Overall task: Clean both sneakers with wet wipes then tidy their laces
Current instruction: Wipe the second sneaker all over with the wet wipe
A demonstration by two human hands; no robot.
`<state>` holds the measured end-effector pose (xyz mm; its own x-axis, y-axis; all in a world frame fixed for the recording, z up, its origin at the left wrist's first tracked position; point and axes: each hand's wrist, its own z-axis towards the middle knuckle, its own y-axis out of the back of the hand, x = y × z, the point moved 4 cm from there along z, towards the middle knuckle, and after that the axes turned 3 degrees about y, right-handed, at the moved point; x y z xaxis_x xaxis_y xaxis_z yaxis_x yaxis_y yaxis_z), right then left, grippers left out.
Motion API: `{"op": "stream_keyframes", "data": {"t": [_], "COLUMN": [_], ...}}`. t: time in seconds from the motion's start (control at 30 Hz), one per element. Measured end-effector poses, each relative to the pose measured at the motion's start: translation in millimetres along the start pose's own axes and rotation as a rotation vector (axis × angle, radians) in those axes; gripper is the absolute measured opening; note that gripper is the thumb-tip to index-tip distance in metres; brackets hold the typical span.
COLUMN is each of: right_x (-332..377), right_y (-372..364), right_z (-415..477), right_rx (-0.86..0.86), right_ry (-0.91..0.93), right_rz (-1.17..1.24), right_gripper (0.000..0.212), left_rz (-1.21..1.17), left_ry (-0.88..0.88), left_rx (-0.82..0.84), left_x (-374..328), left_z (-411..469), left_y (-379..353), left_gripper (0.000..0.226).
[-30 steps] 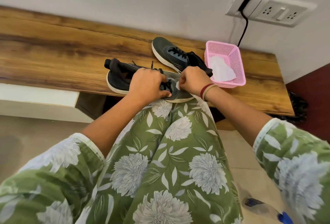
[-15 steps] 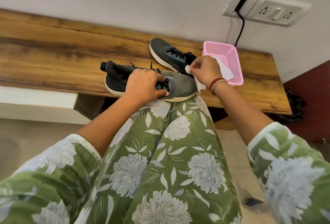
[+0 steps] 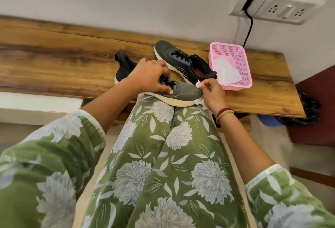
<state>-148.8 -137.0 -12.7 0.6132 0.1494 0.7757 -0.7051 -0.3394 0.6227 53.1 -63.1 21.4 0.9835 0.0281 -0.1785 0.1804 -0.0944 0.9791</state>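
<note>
Pinching wet wipe [image 3: 198, 83] in right grip [image 3: 212, 94] against right-pointing toe of near sneaker [image 3: 189, 93]. Clamping it over laces [image 3: 167, 82] with left grip [image 3: 148, 77].

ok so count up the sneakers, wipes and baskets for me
sneakers: 2, near sneaker gripped by the left hand, far sneaker on the bench
wet wipes: 2, held wipe pinched by the right hand, loose wipe in the basket
pink basket: 1
total: 5
</note>
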Motion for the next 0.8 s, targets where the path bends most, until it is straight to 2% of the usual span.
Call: {"op": "stream_keyframes", "data": {"t": [0.13,0.23,0.33,0.47,0.57,0.7,0.8], "right_x": [1.0,4.4,3.4,2.9,4.4,6.1,9.1], "right_y": [0.6,0.3,-0.4,0.2,1.0,5.0,8.3], "right_z": [-5.1,-9.8,-12.9,-15.8,-20.5,-29.4,-36.8], "right_rx": [-0.025,-0.052,-0.073,-0.081,-0.085,-0.084,-0.085], "right_ry": [0.010,0.033,0.041,0.030,0.042,0.087,0.134], "right_rz": [-0.006,-0.063,-0.063,-0.035,-0.038,-0.054,-0.074], "right_gripper": [0.003,0.010,0.012,0.008,0.004,0.003,0.006], "left_rz": [-0.010,-0.020,-0.104,0.104,0.140,0.022,-0.249], "left_ry": [0.029,0.007,0.036,0.098,0.181,0.219,0.307], "left_rx": [-0.045,0.040,0.101,0.093,0.072,0.065,-0.042], "left_x": [-2.8,-9.5,-12.8,-25.1,-31.9,-29.8,-23.9], "left_z": [5.4,8.3,8.5,13.9,17.8,11.7,7.4], "left_y": [3.9,-6.1,-14.9,-16.5,-18.4,-24.4,-25.3], "left_gripper": [0.043,0.029,0.032,0.048,0.051,0.046,0.038]}}
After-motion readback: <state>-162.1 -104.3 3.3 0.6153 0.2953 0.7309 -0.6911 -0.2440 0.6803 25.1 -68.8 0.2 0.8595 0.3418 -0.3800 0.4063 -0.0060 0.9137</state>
